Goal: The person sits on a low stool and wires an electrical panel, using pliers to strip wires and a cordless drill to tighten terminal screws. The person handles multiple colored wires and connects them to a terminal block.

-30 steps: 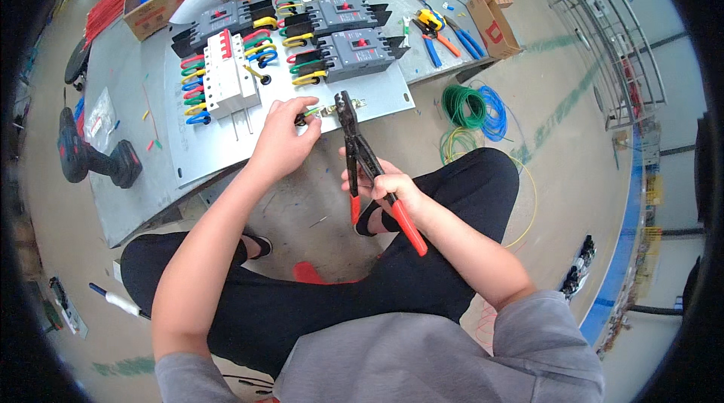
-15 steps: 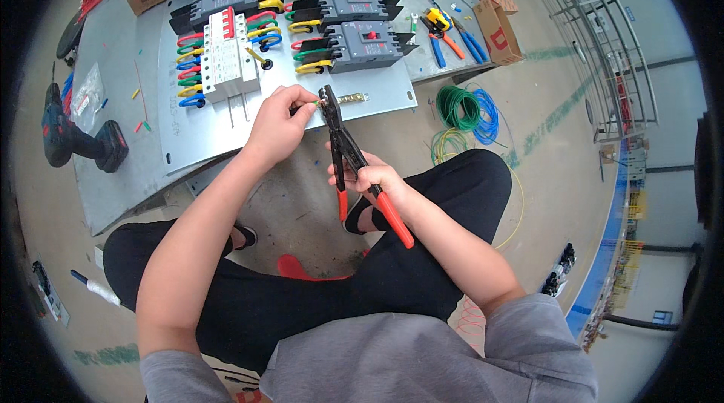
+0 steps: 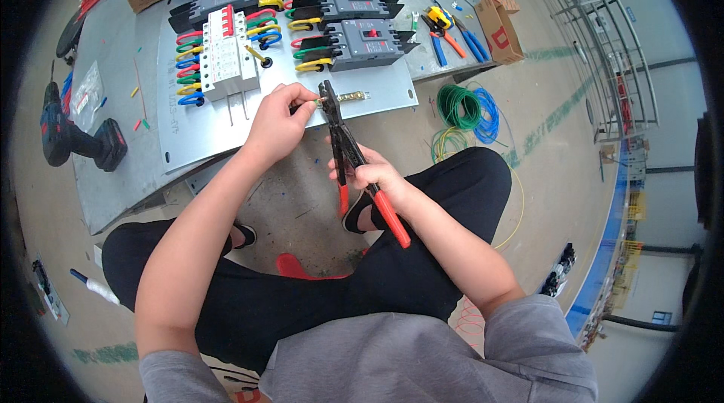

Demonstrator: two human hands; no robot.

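Note:
My right hand (image 3: 377,177) is wrapped around the red-gripped handles of black crimping pliers (image 3: 345,143), which are tilted with their jaws pointing up and away from me. The handles stand somewhat apart. Against the jaws, my left hand (image 3: 283,118) is closed, thumb and fingertips pinching a tiny piece with a hint of green, too small to make out. Just beyond the jaws, a brass terminal strip (image 3: 352,96) sits on the near edge of the metal mounting plate (image 3: 294,122).
Grey circuit breakers (image 3: 367,42) and a white breaker row (image 3: 226,60) with coloured wire loops stand on the plate. At left lies a cordless drill (image 3: 79,135); at right are pliers (image 3: 471,41) and a cardboard box (image 3: 499,32). Green wire coils (image 3: 458,107) lie on the floor.
The pliers' handles have shifted very slightly up and left, and the jaws have risen a little. Both hands keep nearly the same place and grip.

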